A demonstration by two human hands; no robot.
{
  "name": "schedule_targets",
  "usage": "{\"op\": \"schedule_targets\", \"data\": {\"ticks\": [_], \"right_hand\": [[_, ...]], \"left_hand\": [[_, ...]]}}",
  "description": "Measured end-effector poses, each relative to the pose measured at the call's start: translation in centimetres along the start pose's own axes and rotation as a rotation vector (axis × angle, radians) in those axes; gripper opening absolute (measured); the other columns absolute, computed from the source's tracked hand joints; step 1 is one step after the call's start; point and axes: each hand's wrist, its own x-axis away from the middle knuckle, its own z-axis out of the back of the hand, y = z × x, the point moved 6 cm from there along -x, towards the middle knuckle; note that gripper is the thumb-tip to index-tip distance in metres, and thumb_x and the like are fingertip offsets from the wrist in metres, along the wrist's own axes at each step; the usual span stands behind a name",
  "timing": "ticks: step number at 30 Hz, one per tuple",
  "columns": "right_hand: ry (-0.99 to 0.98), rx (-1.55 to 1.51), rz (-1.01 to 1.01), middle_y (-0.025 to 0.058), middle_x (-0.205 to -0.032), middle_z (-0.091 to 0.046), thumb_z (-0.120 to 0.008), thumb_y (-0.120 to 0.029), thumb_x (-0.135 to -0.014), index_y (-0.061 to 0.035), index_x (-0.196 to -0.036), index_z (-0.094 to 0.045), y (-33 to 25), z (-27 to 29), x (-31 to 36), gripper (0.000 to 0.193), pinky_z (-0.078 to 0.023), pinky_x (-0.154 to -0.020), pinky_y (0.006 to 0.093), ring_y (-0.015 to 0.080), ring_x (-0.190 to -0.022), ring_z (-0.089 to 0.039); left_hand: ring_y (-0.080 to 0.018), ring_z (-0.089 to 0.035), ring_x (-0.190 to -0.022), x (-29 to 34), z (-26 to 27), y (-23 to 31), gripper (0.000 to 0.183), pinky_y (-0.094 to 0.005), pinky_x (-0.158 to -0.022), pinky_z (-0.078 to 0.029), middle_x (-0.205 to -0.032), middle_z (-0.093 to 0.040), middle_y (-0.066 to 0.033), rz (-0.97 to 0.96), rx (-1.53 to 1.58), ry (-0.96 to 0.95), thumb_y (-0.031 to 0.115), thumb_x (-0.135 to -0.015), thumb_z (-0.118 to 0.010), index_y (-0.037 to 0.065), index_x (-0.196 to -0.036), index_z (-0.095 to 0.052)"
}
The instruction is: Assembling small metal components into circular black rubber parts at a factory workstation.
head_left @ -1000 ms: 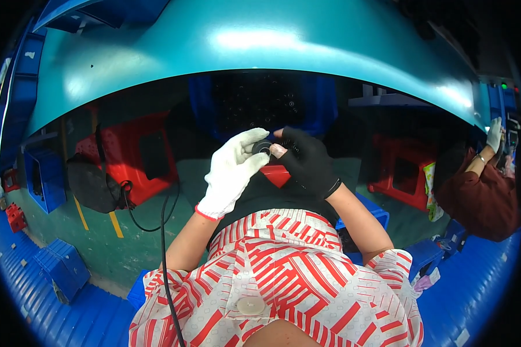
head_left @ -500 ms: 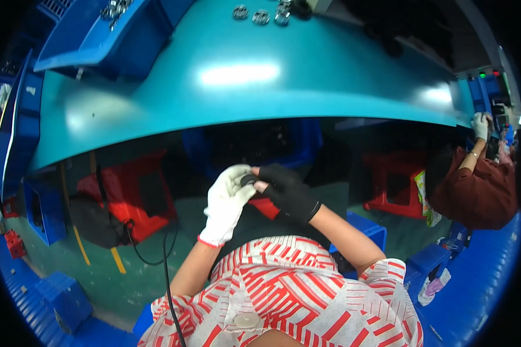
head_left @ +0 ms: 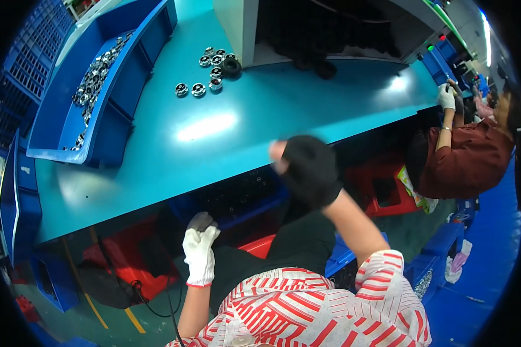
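My left hand [head_left: 200, 248], in a white knit glove, hangs low beside the near rim of a blue bin [head_left: 237, 218] under the table edge. Its fingers are loosely bent, with the thumb a little apart, and I see nothing in them. Small dark parts lie in that bin. My right hand [head_left: 309, 170], in a black glove with bare fingertips, is raised over the front edge of the teal table [head_left: 260, 127]. Motion smears its fingertips, so whether they hold anything is unclear. Shiny round metal parts [head_left: 198, 89] and a black ring [head_left: 231, 67] lie farther back.
A long blue tray [head_left: 113, 110] of shiny metal parts stands on the table at left. Dark rings [head_left: 324, 70] lie by a grey-framed opening at the back. Red stools [head_left: 130, 246] stand below. At right, a co-worker in a dark red top [head_left: 466, 159] sits at the table.
My hands, together around a small black part before, have come apart. The left dropped lower and leftward; the right rose toward the table. The view has turned, showing more of the tray and tabletop.
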Motion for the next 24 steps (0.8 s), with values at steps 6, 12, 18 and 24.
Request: {"op": "schedule_targets", "data": {"ticks": [6,12,18,24], "right_hand": [[-0.017,0.587,-0.205,0.0139,-0.114,-0.058,-0.063,-0.016,-0.080,-0.0115,-0.098,-0.066,16.1,-1.0,-4.4,0.019,-0.040,-0.091,0.0466,0.0337,-0.109,-0.050],[-0.030,0.688,-0.123,0.0119,-0.120,-0.055,-0.063,-0.018,-0.080,-0.0123,-0.099,-0.066,15.8,-2.1,-4.9,0.020,-0.036,-0.097,0.0456,0.0327,-0.117,-0.044],[-0.133,0.304,-0.369,0.0114,-0.091,-0.062,-0.065,-0.015,-0.077,-0.0075,-0.089,-0.063,15.1,-1.6,-3.9,0.014,-0.046,-0.077,0.0380,0.0288,-0.087,-0.058],[-0.007,-0.168,-0.369,0.0088,-0.089,-0.062,-0.071,-0.005,-0.072,-0.0044,-0.095,-0.059,8.0,-0.7,-1.7,0.026,-0.048,-0.074,0.0312,0.0211,-0.082,-0.061]], "left_hand": [[-0.0188,-0.060,-0.096,0.5,-2.9,0.0,0.038,-0.0300,-0.083,-0.051,-0.114,-0.057,-0.0148,0.016,-0.030,-0.104,0.000,-0.085,-0.058,-0.004,-0.122,-0.051],[-0.0217,-0.059,-0.104,1.1,-2.9,-0.2,0.042,-0.0313,-0.088,-0.050,-0.118,-0.056,-0.0177,0.060,-0.047,-0.132,0.001,-0.085,-0.059,-0.005,-0.125,-0.047],[-0.0236,-0.058,-0.107,1.5,-3.5,-0.2,0.043,-0.0309,-0.091,-0.049,-0.119,-0.056,-0.0204,0.094,-0.083,-0.180,0.002,-0.086,-0.060,-0.006,-0.126,-0.046],[-0.0237,-0.058,-0.107,2.6,-4.7,0.3,0.043,-0.0314,-0.092,-0.049,-0.120,-0.055,-0.0206,0.098,-0.031,-0.232,0.005,-0.087,-0.061,-0.006,-0.126,-0.047]]}}
